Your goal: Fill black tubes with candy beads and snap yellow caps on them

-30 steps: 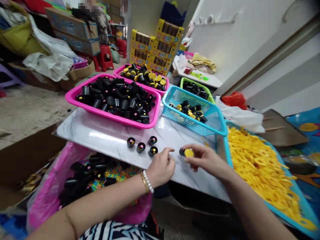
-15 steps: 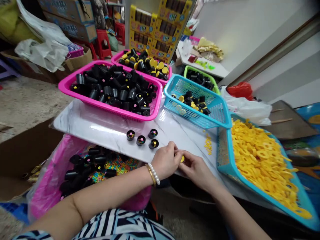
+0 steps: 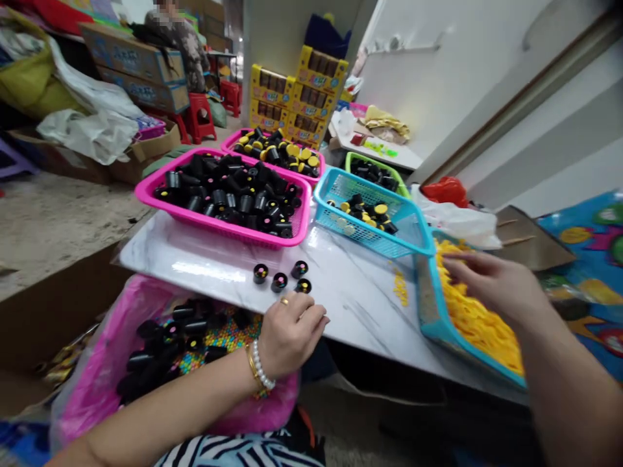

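The left hand [image 3: 289, 331] rests curled, grip together, beside four open black cups [image 3: 281, 279]; a nudge could tip them. The right hand [image 3: 491, 285], grip apart, could scatter yellow lids [image 3: 479, 321]

Bright even indoor light, glare on the marble tabletop [image 3: 214, 259], warped blurry edges.

Right hand [image 3: 496, 285] blurred over the yellow rings [image 3: 479, 321], fingers [image 3: 455, 259] indistinct. Left hand [image 3: 289, 331] curled, anything inside it hidden. Blue tray [image 3: 431, 318] partly covered by the right forearm. Pink bag [image 3: 102, 350] partly tucked under the worktop [image 3: 219, 266]. Box labels [image 3: 316, 81] too small to read.
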